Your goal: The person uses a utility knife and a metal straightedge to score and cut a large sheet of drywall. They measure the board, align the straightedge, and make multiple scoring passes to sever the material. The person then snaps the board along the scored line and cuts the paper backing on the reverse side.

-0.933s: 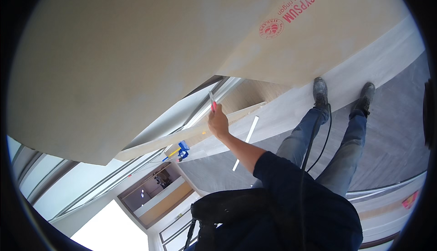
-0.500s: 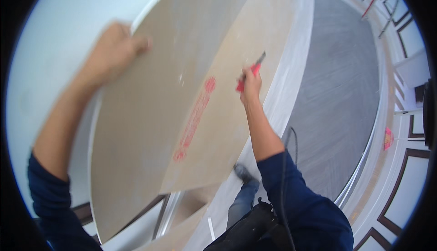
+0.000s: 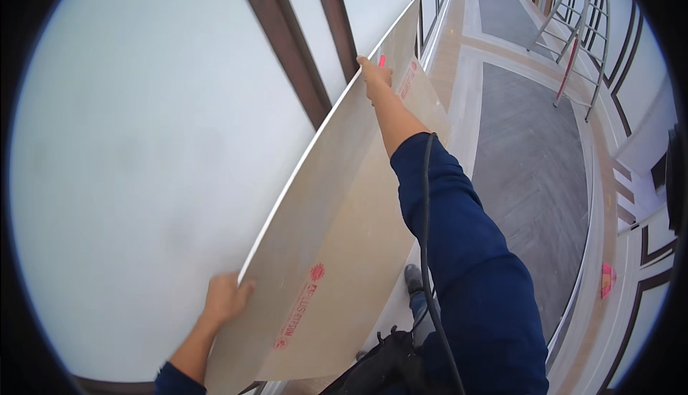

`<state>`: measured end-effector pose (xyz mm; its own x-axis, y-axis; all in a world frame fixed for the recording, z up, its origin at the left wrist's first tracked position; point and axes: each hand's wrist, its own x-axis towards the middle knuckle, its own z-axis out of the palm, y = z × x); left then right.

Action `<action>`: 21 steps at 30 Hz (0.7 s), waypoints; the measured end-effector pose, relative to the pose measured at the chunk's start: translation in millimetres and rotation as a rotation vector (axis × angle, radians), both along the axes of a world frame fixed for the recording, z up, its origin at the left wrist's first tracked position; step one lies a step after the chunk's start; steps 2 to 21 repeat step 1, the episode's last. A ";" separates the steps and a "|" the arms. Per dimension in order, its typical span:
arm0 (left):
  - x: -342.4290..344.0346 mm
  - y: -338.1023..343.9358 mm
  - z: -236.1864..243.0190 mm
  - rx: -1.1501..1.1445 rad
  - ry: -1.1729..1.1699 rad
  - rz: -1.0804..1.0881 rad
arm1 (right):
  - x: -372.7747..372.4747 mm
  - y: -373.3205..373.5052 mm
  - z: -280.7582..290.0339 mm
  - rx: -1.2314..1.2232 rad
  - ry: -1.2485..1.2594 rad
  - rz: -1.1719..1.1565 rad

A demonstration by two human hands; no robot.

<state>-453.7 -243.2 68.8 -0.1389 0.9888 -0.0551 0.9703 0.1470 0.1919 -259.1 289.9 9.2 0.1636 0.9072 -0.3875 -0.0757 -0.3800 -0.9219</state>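
Note:
A large sheet of plasterboard [image 3: 337,230], tan-faced with a white edge and red print, stands tilted in front of me. A lengthwise line divides its face into a darker and a lighter strip. My left hand [image 3: 226,300], slightly blurred, is closed over its near upper edge, thumb on the tan face. Farther along the same edge, my right hand [image 3: 376,79] grips the board with the arm stretched out. A red-handled utility knife [image 3: 382,60] shows partly at that hand; its blade is hidden.
A white wall [image 3: 158,144] with dark brown trim [image 3: 287,51] runs along the left. Grey flooring [image 3: 530,180] with pale borders stretches ahead. A metal stepladder [image 3: 573,44] stands far right. A pink item [image 3: 608,280] lies by the right wall. A black cable [image 3: 427,251] hangs along my right arm.
My left hand has come down and nearer along the board's edge. My right hand has moved from above the board's face to its far upper edge. The view has tilted up the corridor.

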 end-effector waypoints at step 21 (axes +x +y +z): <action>9.0 31.2 -0.6 -0.010 -0.036 0.013 | -5.9 32.4 0.2 -0.009 -0.092 0.024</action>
